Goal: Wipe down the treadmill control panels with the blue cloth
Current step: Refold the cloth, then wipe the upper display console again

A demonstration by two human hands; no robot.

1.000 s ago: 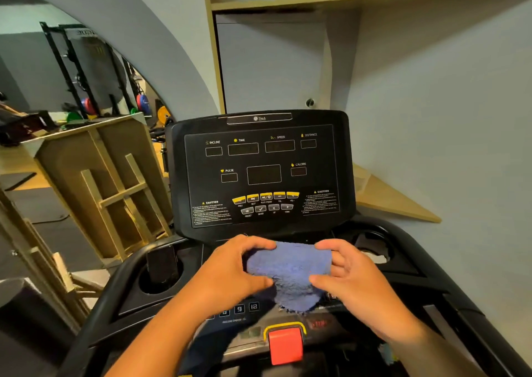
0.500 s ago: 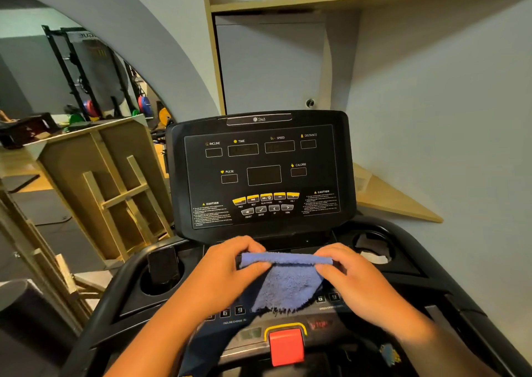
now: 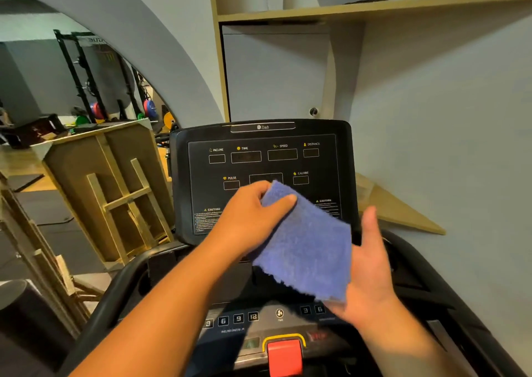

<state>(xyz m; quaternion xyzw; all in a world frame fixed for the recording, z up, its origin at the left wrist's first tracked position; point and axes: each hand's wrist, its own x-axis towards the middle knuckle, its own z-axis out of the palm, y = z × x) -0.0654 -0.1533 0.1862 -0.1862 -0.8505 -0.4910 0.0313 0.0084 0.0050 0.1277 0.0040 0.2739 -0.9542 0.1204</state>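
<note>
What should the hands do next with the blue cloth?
Probably press the cloth flat against the upper panel and start wiping. The left hand pinches its top corner in front of the screen, the right hand is open beside it, and the cloth hangs loose.

A pale grey wall (image 3: 431, 117) with a curved arch (image 3: 138, 40) frames a dim gym space where a black rack (image 3: 83, 80) holds coloured weight plates (image 3: 149, 107), while a light wooden shelf (image 3: 359, 6) runs overhead and an upturned wooden frame (image 3: 115, 186) stands left on dark floor mats (image 3: 43, 207).
</note>
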